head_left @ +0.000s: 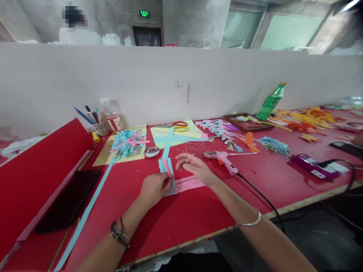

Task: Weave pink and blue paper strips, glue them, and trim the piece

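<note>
My left hand [155, 187] is closed at the fingertips on a pink paper strip [168, 168], which stands over light blue paper pieces [162, 166] on the red tabletop. Just to its right hovers my right hand [197, 169], fingers loosely curved and apart, holding nothing. Below the right hand lie more pink strips [187, 184], partly hidden by it. A long light blue strip [168, 143] runs from the blue pieces toward the back. Nearby on the right rests a pink hot glue gun [222, 156], and a small round tin [152, 152] sits to the left.
At the back are yellow-handled scissors [180, 126] on paper sheets and a blue-pink paper pile [129, 142]. A black phone [68, 200] lies left; a purple power strip [314, 166] with cables, right. A green bottle [272, 101] leans by the white partition [147, 83]. A person [76, 28] is beyond.
</note>
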`<state>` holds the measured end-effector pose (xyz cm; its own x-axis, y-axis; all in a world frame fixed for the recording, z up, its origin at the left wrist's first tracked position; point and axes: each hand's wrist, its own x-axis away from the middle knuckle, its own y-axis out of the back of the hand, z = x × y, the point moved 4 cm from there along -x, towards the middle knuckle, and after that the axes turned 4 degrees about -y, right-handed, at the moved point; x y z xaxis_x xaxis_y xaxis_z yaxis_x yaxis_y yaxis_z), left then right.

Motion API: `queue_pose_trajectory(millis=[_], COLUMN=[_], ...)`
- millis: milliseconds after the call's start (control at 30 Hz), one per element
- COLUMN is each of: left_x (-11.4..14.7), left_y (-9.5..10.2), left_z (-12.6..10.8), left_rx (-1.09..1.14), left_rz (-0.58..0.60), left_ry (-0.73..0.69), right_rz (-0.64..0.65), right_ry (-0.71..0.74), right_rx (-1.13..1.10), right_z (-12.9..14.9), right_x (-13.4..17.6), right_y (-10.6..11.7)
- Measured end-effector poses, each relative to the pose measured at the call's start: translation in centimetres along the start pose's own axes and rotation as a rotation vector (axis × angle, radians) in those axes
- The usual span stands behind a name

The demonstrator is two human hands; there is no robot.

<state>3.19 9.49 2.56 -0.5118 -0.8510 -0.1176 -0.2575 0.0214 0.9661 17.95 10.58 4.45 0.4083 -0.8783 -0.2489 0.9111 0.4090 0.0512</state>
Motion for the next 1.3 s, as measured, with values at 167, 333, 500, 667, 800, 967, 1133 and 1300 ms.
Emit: queue_pose_trajectory(millis=[167,333,500,667,800,967,1133,1300], left_x=[0.0,-0.1,-0.2,-0.2,-0.3,-0.3,-0.2,-0.1], left_y=[-0.1,-0.1,-0.3,-0.3,-0.3,-0.4,-0.2,-0.1], left_z=[0.3,0.5,0.8,1.0,1.1,1.0,1.0,1.0], left_rx=[0.043,0.072,0.125,0.184,0.204,0.196,0.212,0.307], left_rz=[-0.007,-0.005,-0.012,-0.017,-0.026,-0.038,-0.031,-0.017], left_ry=[0.016,0.027,0.028,0.008,0.036,0.003,0.026,0.059], right_rz=[-0.259,-0.534,-0.718,-0.876,-0.684,-0.429,-0.457,-0.514], right_ry=[0.119,0.080,-0.051,-0.643,-1.002,-0.994,-0.854,-0.526], right_rx=[-0.025,0.242,0.857,1.294,1.244,1.170,1.253,1.315], right_z=[0.4,1.1,2.3,2.0,0.7,-0.5,-0.5,1.7], right_x=[0.1,0.5,1.5,4.2,6.0,5.9,5.4,3.0], right_y=[2.5,5.2,8.0,11.5,12.9,12.9,12.9,12.6])
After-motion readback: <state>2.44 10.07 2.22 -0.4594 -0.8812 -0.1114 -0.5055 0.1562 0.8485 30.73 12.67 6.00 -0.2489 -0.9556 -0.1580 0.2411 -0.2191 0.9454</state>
